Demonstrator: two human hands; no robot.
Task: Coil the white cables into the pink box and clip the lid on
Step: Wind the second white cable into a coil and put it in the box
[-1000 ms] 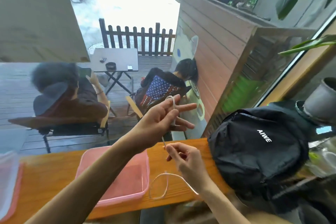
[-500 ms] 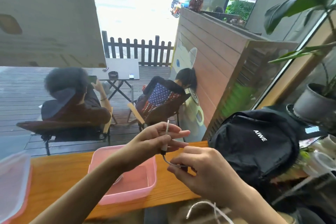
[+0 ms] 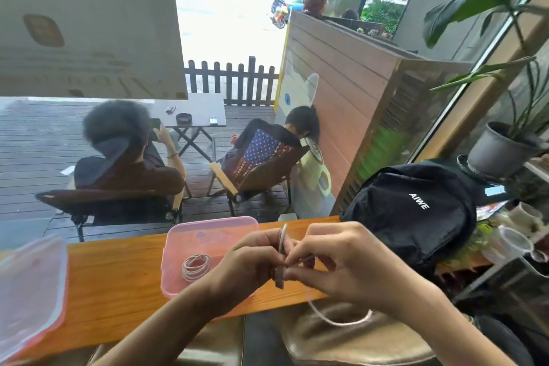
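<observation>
White cable (image 3: pixel 338 316) number two is up between my hands, in the air just above the near edge of the bench (image 3: pixel 118 276). My left hand (image 3: pixel 252 258) has its fingers curled round a short upright stretch of it, one end poking above the knuckles. My right hand (image 3: pixel 341 261) pinches the same cable right beside the left, fingertips touching. From there a long loose tail drops off the bench edge and loops over the brown cushion (image 3: pixel 341 336) below.

One coiled cable (image 3: pixel 196 267) already lies inside the pink box (image 3: pixel 208 226), which sits at mid-bench just left of my hands. The lid (image 3: pixel 29 291) lies well apart at the left end of the bench, not yet on.

My worries from here:
- The hanging tail could snag on the cushion or the bench edge as I wind, tugging the loops out of my left hand.
- The pinch is small; if either grip eases, I expect springy cable to unwind at once.
- A coil dropped in loose may spring up over the box rim and get trapped under the lid, stopping the clips from seating.
- The black backpack (image 3: pixel 416 211) sits close on my right and crowds that elbow.
</observation>
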